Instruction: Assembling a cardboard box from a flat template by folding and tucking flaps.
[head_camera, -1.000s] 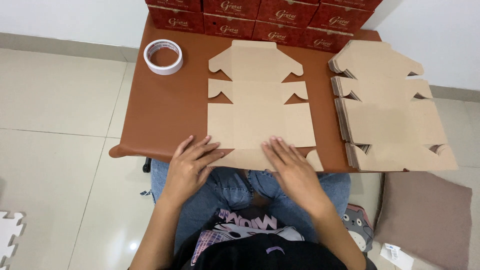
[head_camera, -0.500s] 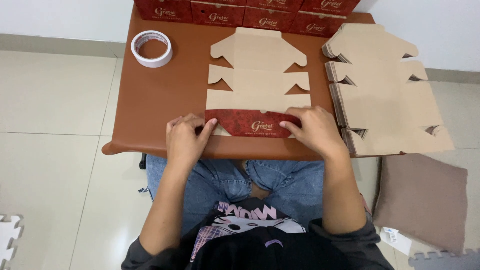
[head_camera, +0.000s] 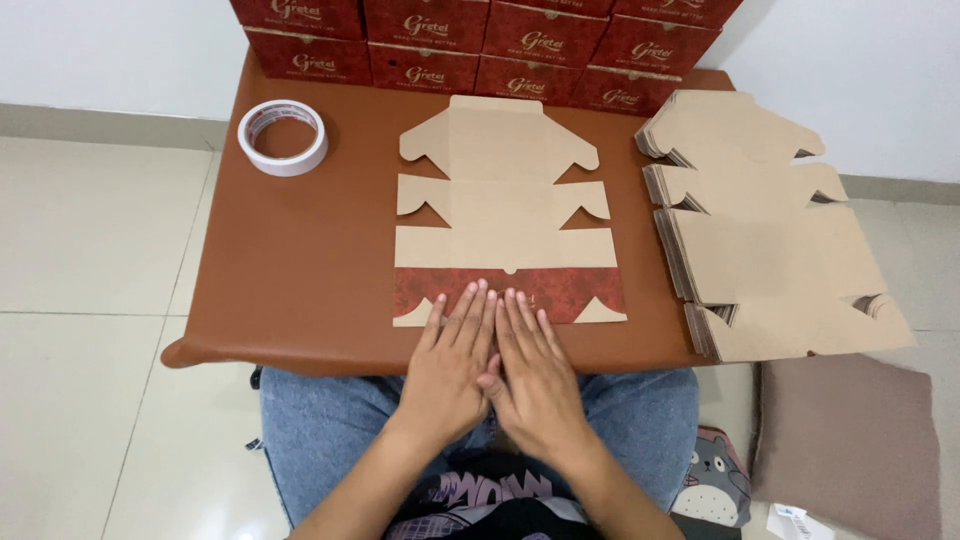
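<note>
A flat, die-cut cardboard box blank (head_camera: 505, 220) lies in the middle of the brown tabletop (head_camera: 300, 270), its plain kraft side up, while its nearest panel is folded over toward the far side so that its printed red face (head_camera: 560, 287) shows along the front edge. Both hands press flat on that red flap: the left hand (head_camera: 447, 365) and the right hand (head_camera: 532, 370) lie side by side, touching each other, fingers stretched out and together, palms down, so neither grip closes on anything. The fingertips reach roughly the middle of the red strip, just short of the fold line. To the right, well apart from the blank, a thick stack of the same unfolded blanks (head_camera: 770, 230) sits partly overhanging the tabletop's right edge. At the far left lies a roll of white tape (head_camera: 283, 137). Along the far edge stands a row of assembled red boxes (head_camera: 480, 45), stacked two high. Below the tabletop the person's jeans (head_camera: 320, 430) show, and a grey cushion (head_camera: 850, 440) lies on the floor at right.
</note>
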